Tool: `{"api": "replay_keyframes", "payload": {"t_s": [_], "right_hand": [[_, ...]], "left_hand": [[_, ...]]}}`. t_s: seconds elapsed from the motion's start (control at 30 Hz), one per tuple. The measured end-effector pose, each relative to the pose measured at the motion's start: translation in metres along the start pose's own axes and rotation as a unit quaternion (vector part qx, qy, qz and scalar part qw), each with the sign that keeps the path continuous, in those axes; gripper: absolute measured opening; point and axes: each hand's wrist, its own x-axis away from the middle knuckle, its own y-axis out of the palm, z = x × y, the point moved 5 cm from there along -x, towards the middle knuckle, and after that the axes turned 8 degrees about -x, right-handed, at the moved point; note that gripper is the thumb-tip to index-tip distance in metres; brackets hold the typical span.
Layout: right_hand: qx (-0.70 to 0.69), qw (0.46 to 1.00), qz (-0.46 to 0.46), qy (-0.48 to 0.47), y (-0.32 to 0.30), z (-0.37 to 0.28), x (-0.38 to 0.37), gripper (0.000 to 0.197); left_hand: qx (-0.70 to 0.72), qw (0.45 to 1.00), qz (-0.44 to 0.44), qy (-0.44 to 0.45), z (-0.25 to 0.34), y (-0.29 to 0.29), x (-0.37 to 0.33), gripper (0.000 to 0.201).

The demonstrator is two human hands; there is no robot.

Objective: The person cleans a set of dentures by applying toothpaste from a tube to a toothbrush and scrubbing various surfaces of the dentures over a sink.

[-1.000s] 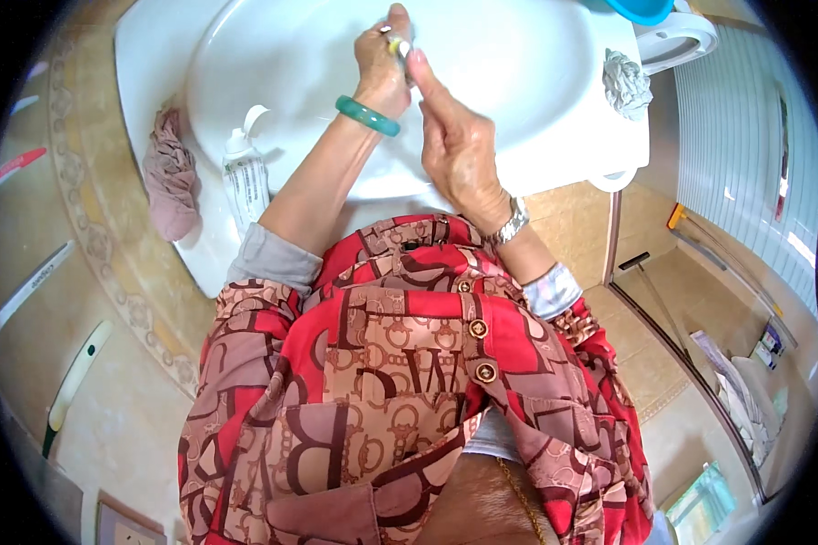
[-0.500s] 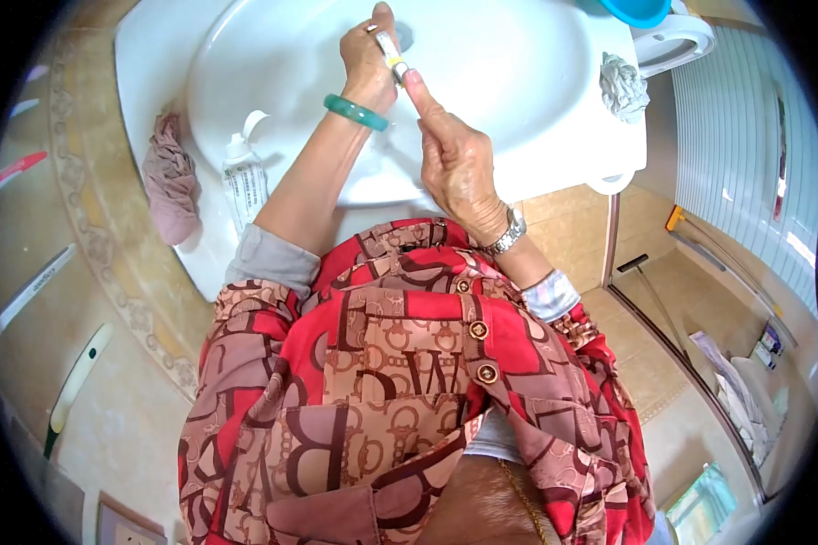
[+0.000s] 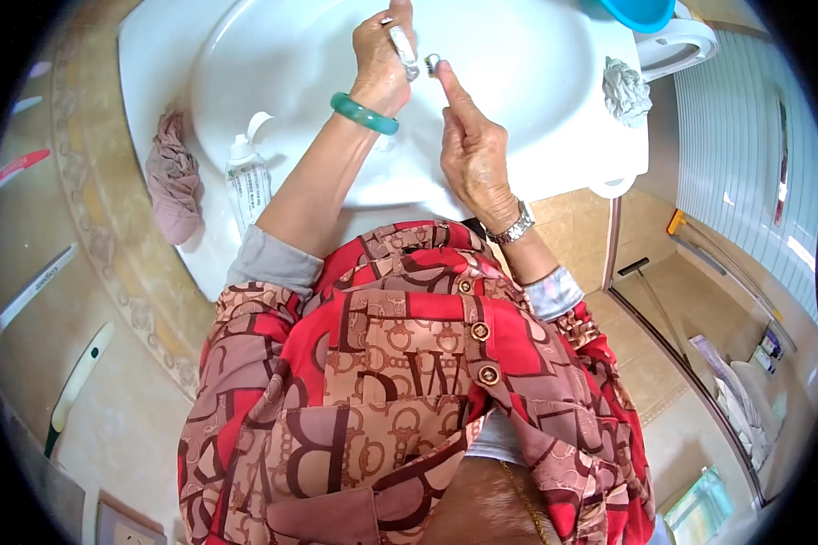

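Observation:
My left hand (image 3: pixel 377 65), with a green bangle at the wrist, is closed around a slim white object with a silvery rounded end (image 3: pixel 403 47) over the white sink (image 3: pixel 518 91). Its exact kind is not clear. To its right, my right hand (image 3: pixel 474 159), a metal watch on its wrist, has the index finger stretched forward and the other fingers curled in. A small white-and-dark piece (image 3: pixel 433 65) sits at that fingertip, a short gap away from the white object. How the curled fingers hold it is hidden.
An uncapped white bottle (image 3: pixel 247 186) and a crumpled mauve cloth (image 3: pixel 172 186) lie on the sink's left rim. A pale bath puff (image 3: pixel 625 93) rests on the right rim, near a blue basin (image 3: pixel 641 9). Beyond a low sill, a squeegee (image 3: pixel 633 266) stands at right.
The right hand has drawn away to the right, so the small piece at its fingertip is now apart from the white object. The left hand has shifted slightly right.

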Motion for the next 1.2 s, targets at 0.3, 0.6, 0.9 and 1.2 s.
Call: {"api": "replay_keyframes", "payload": {"t_s": [0.3, 0.6, 0.9, 1.2], "right_hand": [[-0.022, 0.999, -0.021, -0.037, 0.000, -0.028, -0.007, 0.061], [-0.046, 0.999, 0.007, -0.027, 0.000, -0.026, 0.004, 0.058], [0.000, 0.999, -0.024, -0.033, 0.002, -0.032, -0.010, 0.059], [0.017, 0.998, -0.064, 0.022, 0.005, -0.027, 0.001, 0.059]], "left_hand": [[0.024, 0.999, -0.008, -0.047, -0.004, -0.004, 0.001, 0.039], [-0.046, 0.995, 0.057, -0.069, 0.006, -0.006, -0.006, 0.040], [-0.019, 0.999, -0.032, -0.002, -0.005, 0.002, 0.005, 0.039], [-0.017, 0.998, 0.004, -0.060, -0.004, -0.005, 0.009, 0.043]]}}
